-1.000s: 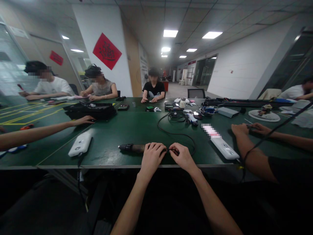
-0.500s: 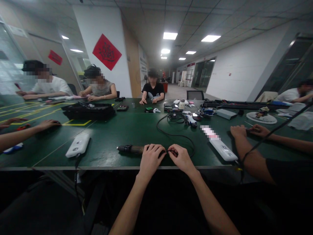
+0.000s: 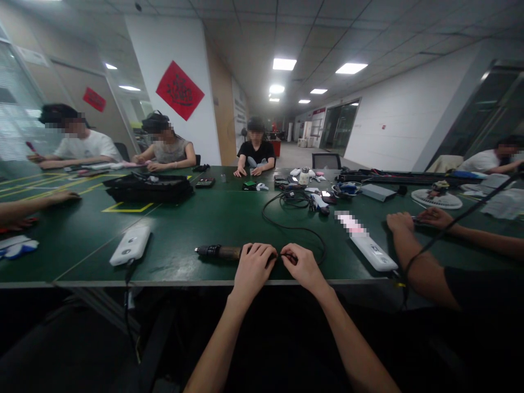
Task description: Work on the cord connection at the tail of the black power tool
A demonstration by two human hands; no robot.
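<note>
Close to the table's near edge lies an electric screwdriver [image 3: 221, 251], its dark body pointing left with the metal tip at the far end. My left hand [image 3: 256, 265] is wrapped over its rear half, which the fingers hide. Just to the right, my right hand [image 3: 301, 262] pinches the end of a black cable [image 3: 323, 237] near the screwdriver's tail. A small gap shows between the two hands' fingertips; whether the cable end touches the screwdriver I cannot tell. From my right hand the cable loops away across the table to a coil [image 3: 291, 197].
White power banks lie to the left [image 3: 131, 245] and right [image 3: 374, 252], with cords over the edge. A black tray [image 3: 148, 188] stands back left. Tools and small parts, including gloves [image 3: 319, 203], lie beyond. Co-workers' arms reach in at left [image 3: 36, 207] and right [image 3: 413, 245].
My hands stay nearly in place, with the gap between their fingertips slightly wider. The co-worker's hand at left has drawn back leftwards.
</note>
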